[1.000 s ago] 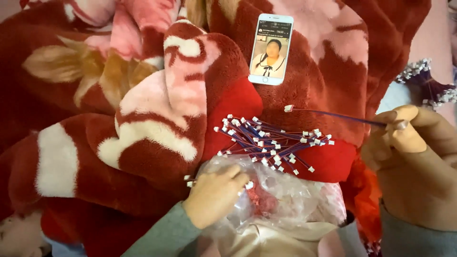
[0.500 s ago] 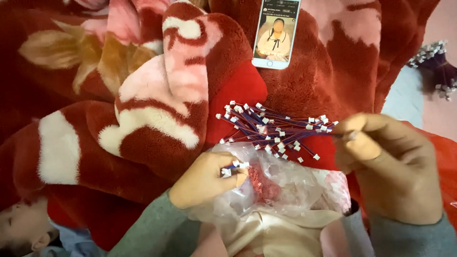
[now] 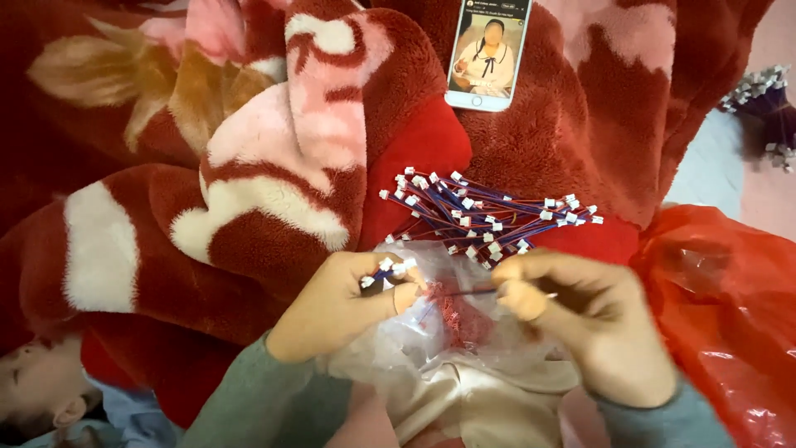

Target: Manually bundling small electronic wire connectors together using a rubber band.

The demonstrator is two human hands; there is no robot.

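My left hand (image 3: 336, 305) pinches a few small white plug connectors (image 3: 390, 267) with short wires between thumb and fingers. My right hand (image 3: 593, 319) grips the far end of a thin red and blue wire (image 3: 464, 291) that runs across to the left hand. Both hands hover over a clear plastic bag (image 3: 452, 332) holding small red parts on my lap. Just beyond them a pile of finished wires with white plugs (image 3: 481, 211) lies on a red flowered blanket (image 3: 274, 166).
A phone (image 3: 487, 51) with a lit screen rests on the blanket at the top. A red plastic bag (image 3: 730, 307) is at the right. Another wire bundle (image 3: 767, 104) lies at the far right. A small child (image 3: 37, 390) lies at the lower left.
My right hand has moved down and left from the pile to meet the left hand over the clear bag. The left hand has lifted connectors out of the bag.
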